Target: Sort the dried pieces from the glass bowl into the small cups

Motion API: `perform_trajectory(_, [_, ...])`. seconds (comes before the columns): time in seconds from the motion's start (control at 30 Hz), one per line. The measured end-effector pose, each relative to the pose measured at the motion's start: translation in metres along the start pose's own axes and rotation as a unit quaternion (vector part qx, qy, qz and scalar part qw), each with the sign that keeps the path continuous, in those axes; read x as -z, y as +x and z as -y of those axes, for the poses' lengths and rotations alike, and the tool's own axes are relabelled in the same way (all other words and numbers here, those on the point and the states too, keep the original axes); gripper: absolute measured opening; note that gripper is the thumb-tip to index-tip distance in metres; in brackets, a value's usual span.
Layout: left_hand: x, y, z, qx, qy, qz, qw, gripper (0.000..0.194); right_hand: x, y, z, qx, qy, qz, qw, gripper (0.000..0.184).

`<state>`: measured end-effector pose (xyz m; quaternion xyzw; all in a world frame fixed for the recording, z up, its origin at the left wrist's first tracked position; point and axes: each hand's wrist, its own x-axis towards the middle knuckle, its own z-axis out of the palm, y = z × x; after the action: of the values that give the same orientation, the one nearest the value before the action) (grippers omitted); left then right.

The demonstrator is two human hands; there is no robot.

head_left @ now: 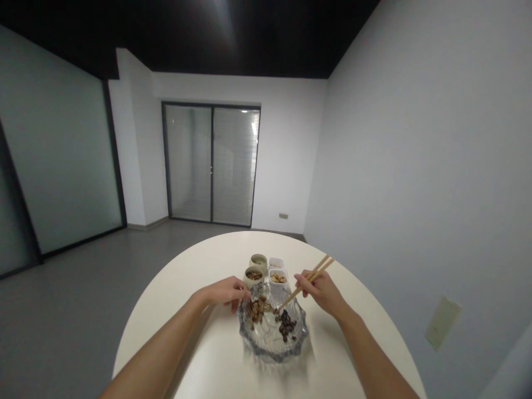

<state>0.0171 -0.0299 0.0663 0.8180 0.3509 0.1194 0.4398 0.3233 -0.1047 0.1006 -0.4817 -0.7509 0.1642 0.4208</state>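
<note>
A scalloped clear glass bowl (272, 354) stands on the table. Inside it, brown dried slivers (256, 311) lie at the left and dark, small dried pieces (286, 326) at the right. My left hand (228, 290) has its fingers closed on the bowl's left rim. In my right hand (318, 285) is a pair of chopsticks (310, 280), slanting down to the left. Their tips reach into the bowl, near its middle, between the two heaps; whether they pinch a piece is too small to tell.
Behind the bowl stand a beige cup (247, 281) with brown pieces, a second beige cup (258, 256), a white tub (278, 284) with pale yellow pieces, and another white tub (276, 260). All rest on a round white table (178, 282). A wall (415, 166) rises at the right.
</note>
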Motion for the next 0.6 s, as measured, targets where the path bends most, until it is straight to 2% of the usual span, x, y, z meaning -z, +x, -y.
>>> perform_trajectory(0.33, [-0.0008,-0.0015,-0.0040,0.001,0.002,-0.003,1.000,0.041,0.0007,0.0020,-0.0017,-0.005,-0.002,-0.014,1.000,0.048])
perform_trajectory(0.6, [0.0002,0.0006,0.0014,-0.001,-0.001,0.003,1.000,0.042,-0.0026,0.0042,-0.0060,-0.010,-0.007,-0.006,1.000,0.047])
